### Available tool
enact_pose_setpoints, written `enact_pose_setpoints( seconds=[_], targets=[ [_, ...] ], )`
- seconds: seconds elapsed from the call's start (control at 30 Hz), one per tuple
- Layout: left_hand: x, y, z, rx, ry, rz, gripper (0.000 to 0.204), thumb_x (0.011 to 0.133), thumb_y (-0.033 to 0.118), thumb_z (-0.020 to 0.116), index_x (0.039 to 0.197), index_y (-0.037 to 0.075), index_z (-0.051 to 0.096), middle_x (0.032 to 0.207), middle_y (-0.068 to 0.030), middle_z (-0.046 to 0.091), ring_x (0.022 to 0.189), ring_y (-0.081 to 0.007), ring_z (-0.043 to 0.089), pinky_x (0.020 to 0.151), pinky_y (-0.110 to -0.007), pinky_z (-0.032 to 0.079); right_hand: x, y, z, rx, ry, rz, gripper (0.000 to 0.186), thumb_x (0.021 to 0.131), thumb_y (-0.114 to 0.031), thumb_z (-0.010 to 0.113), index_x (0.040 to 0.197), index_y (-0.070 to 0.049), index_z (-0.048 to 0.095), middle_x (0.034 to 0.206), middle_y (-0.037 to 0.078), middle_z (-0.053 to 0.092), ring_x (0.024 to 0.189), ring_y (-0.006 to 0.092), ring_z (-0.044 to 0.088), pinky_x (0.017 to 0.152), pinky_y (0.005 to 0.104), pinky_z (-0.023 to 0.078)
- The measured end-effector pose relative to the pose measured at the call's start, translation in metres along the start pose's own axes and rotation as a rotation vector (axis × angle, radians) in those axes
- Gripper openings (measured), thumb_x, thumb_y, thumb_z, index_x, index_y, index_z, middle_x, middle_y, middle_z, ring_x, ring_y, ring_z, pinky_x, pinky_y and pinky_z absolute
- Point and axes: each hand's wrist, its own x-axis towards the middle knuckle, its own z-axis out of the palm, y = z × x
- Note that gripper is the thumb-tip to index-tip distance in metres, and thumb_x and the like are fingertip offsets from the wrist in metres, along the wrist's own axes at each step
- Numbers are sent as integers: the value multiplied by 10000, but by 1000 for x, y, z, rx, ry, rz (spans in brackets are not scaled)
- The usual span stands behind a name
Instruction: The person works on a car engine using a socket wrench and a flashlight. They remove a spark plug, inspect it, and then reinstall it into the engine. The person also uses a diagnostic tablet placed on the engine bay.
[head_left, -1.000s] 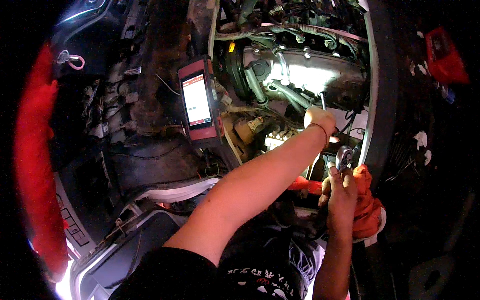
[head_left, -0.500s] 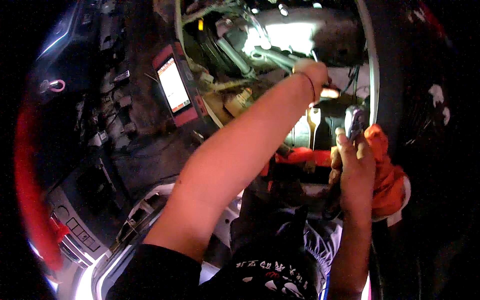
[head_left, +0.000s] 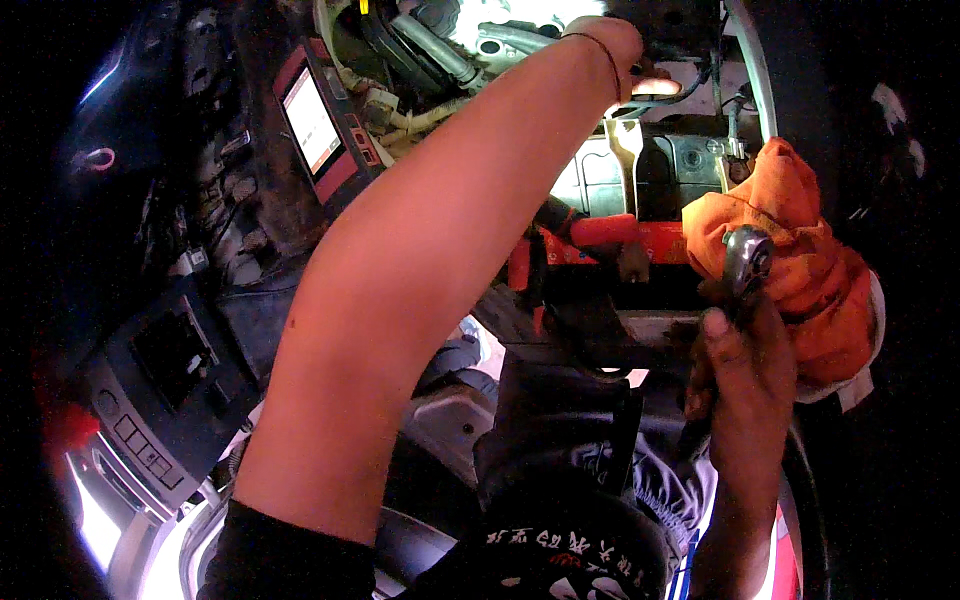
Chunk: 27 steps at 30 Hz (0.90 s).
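Note:
My left arm stretches across the picture, and my left hand (head_left: 612, 45) reaches into a lit opening in the vehicle. Most of its fingers are hidden behind the hand; one brightly lit finger sticks out to the side. What it touches I cannot make out. Lower on the right, my right hand (head_left: 748, 350) is closed around the handle of a ratchet wrench (head_left: 748, 258). The round metal head points up and away, in front of a crumpled orange cloth (head_left: 775, 195).
A red-framed handheld device (head_left: 312, 120) with a lit screen rests left of the opening. Hoses and a metal tube (head_left: 435, 48) run inside. Red parts (head_left: 605, 230) lie below a pale bracket (head_left: 624, 150). A grey panel with buttons (head_left: 140, 440) stands at the lower left.
The view has shifted, so the opening and device sit higher. The ratchet wrench in my right hand is now lower, in front of the orange cloth. My left hand remains inside the opening.

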Motion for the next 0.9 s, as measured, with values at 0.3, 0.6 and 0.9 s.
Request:
enact_pose_setpoints(
  seconds=[0.3,0.6,0.9],
  targets=[
    [22,26,18,-531,506,-109,390,1001,415,476,1158,114,667,1195,-63,679,1069,-234,656,874,-319,595,-5,6,-11,4,-69,55,409,954,-244,637,1269,-6,531,757,-33,513,562,35,436,468,195,333],
    [9,31,30,-622,594,-103,408,1001,495,424,1135,231,705,1221,3,640,1083,-207,610,874,-346,553,4,2,5,-48,-104,-85,392,947,-250,646,1229,4,545,689,-28,504,527,42,441,442,204,339],
    [-43,43,40,295,420,-38,338,1012,445,433,1043,203,667,1041,11,601,900,-178,563,740,-325,495,-12,26,0,-29,-296,22,372,968,-193,626,1273,-4,524,1149,112,632,1059,167,579,935,317,453]
  ],
)
